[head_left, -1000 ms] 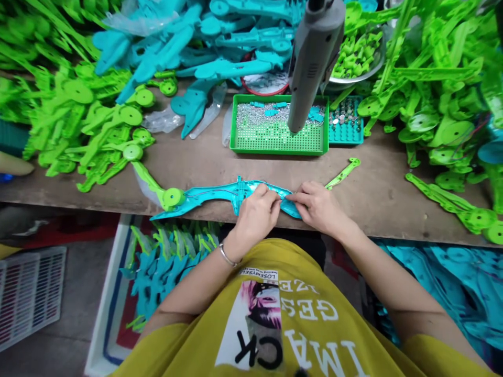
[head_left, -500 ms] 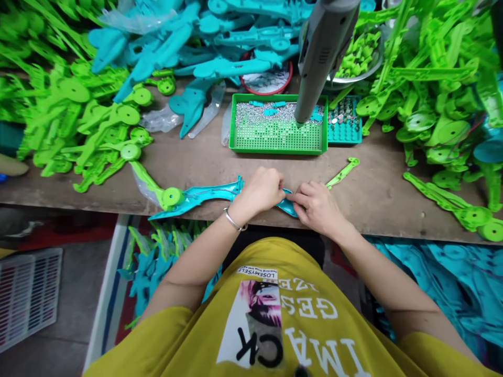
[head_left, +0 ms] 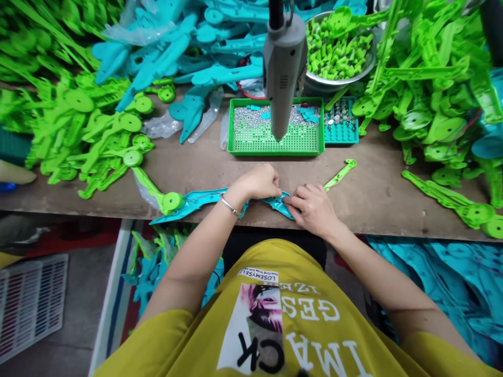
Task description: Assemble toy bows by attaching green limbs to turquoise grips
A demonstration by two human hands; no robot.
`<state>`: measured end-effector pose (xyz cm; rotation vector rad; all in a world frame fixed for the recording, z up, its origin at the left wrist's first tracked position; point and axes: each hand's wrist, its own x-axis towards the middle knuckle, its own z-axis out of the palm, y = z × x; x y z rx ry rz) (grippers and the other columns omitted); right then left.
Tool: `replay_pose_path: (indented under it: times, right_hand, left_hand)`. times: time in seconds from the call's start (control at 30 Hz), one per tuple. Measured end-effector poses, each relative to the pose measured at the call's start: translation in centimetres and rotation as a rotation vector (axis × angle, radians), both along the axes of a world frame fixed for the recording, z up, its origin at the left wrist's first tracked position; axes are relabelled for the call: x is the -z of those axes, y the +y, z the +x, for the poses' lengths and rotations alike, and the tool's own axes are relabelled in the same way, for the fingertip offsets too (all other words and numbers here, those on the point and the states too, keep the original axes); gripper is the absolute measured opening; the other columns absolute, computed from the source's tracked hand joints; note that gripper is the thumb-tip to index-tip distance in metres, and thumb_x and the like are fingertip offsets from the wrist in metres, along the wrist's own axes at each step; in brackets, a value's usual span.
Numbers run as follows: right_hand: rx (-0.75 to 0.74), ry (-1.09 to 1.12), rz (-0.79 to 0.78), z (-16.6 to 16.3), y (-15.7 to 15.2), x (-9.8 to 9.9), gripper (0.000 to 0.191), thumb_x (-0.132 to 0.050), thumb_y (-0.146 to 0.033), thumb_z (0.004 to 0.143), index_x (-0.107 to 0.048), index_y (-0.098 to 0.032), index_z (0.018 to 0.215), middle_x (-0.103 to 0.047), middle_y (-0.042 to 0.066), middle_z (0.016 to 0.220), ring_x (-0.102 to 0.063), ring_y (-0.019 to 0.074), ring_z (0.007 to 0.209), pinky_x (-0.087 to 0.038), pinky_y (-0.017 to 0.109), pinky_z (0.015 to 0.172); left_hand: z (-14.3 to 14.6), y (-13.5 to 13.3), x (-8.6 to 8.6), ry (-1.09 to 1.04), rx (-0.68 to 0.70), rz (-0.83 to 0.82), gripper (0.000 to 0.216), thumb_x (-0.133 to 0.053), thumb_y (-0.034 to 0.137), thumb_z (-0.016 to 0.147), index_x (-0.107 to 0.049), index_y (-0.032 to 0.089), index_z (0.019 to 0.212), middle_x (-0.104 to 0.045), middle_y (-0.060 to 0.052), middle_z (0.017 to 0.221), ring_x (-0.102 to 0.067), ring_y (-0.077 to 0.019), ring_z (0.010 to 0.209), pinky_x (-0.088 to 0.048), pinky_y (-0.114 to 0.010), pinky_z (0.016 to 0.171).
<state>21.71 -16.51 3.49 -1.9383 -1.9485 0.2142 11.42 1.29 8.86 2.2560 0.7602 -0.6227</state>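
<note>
A long, curved blue plastic shell (head_left: 204, 198) lies along the front edge of the bench, with thin wires running inside it. At its left end sits a green arm piece with a round disc (head_left: 172, 202). My left hand (head_left: 257, 183) is over the shell's middle, fingers curled closed; their tips are hidden, so what they hold cannot be seen. With bent fingers, my right hand (head_left: 314, 209) grips the shell's right end, thumb and forefinger at its edge. Just beyond that hand lies a slim green strip (head_left: 341, 174).
A grey electric screwdriver (head_left: 282, 78) hangs above a green tray (head_left: 275, 149) of screws and small blue pieces. Beside it are a teal tray (head_left: 346, 137) and a metal bowl (head_left: 338, 81) of green parts. Green parts (head_left: 94, 136) and blue parts (head_left: 231, 42) are heaped around.
The hanging screwdriver has swung left, uncovering the bowl. The blue shell has turned and shifted slightly under my hands, and my left hand has moved a little left.
</note>
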Motion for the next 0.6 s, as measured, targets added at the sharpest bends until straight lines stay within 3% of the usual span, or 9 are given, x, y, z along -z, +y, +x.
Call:
replay_pose_path:
  times: [0.27,0.6]
  right_hand:
    - [0.032,0.019,0.017,-0.4,-0.1,0.6,0.027,-0.051,-0.03,0.101,-0.077,-0.022,0.097,-0.062,0.007,0.08,-0.045,0.0219,0.082,-0.031,0.036,0.075]
    - [0.075,0.079,-0.021,-1.7,1.3,0.5,0.022,-0.056,-0.028,0.099,-0.077,-0.023,0.098,-0.065,0.007,0.085,-0.046,0.0209,0.083,-0.03,0.036,0.074]
  left_hand:
    - [-0.4,0.2,0.4,-0.071,0.028,-0.071,0.004,-0.069,0.017,0.069,-0.072,0.016,0.073,-0.062,0.004,0.059,-0.052,-0.0109,0.057,-0.032,-0.023,0.052]
    - [0.2,0.4,-0.6,0.037,0.19,0.154,0.01,-0.067,0.015,0.07,-0.075,0.019,0.074,-0.075,-0.003,0.072,-0.063,-0.0156,0.066,-0.041,-0.024,0.06]
